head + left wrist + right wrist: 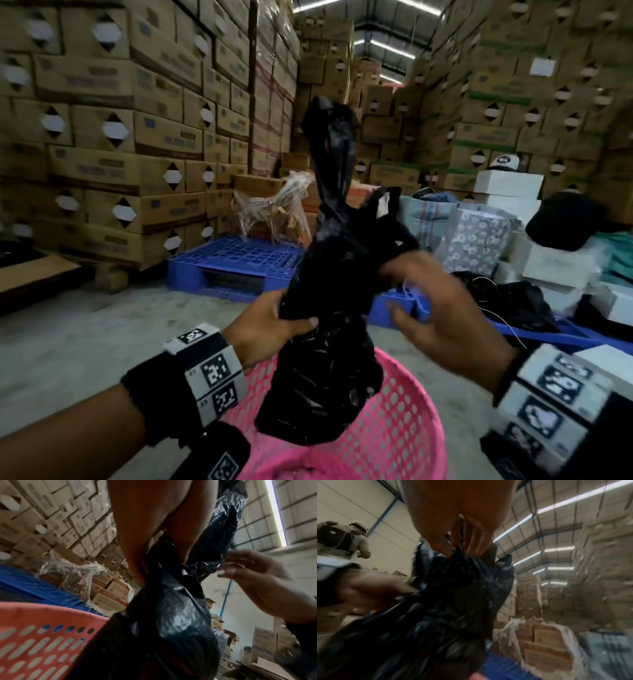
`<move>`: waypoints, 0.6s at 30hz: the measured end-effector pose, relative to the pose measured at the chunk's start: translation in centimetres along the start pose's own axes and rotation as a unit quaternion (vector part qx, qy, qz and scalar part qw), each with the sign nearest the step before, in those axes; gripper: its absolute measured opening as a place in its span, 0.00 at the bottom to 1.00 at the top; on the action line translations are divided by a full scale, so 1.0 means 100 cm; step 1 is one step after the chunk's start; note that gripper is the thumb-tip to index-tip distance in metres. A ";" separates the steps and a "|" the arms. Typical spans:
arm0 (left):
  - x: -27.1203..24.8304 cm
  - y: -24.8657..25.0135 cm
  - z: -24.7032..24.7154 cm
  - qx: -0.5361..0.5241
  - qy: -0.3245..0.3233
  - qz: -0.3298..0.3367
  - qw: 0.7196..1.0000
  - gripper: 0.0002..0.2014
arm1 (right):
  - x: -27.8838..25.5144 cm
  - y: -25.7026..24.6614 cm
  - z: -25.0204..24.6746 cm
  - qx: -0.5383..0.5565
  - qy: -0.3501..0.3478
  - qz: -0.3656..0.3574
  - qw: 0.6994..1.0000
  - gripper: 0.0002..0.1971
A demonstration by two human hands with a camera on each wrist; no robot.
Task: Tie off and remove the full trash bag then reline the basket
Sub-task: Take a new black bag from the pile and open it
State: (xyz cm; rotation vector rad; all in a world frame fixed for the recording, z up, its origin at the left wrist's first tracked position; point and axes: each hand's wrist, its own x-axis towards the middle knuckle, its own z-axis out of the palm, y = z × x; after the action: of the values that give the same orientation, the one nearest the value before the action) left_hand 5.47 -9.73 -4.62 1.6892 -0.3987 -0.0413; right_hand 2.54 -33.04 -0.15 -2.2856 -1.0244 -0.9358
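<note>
Left hand (270, 329) clamped round gathered neck of crinkled black plastic trash bag (325, 370), lifted at frame centre above pink perforated plastic basket (404, 428); right hand (442, 308) pinching loose upper flap, apparently to knot it shut before removal.

The trash bag (322, 370) hung over the basket (404, 421), its bottom just inside the rim. Left hand (263, 325) was on the bag's left side, right hand (442, 308) on its right, up at the neck. Behind sat a pallet (236, 263), with stacked boxes (113, 130) further back and to both sides.
</note>
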 end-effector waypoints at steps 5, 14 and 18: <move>-0.001 -0.016 -0.001 0.010 -0.045 -0.031 0.998 0.20 | 0.041 0.020 -0.003 0.005 -0.002 0.100 0.995 0.22; -0.030 -0.002 -0.006 0.378 0.155 0.187 0.893 0.41 | 0.017 0.020 0.043 -0.002 -0.146 0.055 0.988 0.05; -0.016 -0.022 -0.007 0.539 -0.034 0.293 0.789 0.27 | -0.001 0.011 0.061 -0.002 -0.206 0.025 0.978 0.08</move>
State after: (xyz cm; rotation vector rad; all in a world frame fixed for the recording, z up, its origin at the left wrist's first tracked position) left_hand 4.66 -8.41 -6.95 2.5934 -1.1393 0.7193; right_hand 5.79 -29.84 -4.39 -2.5568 -1.1174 -0.4492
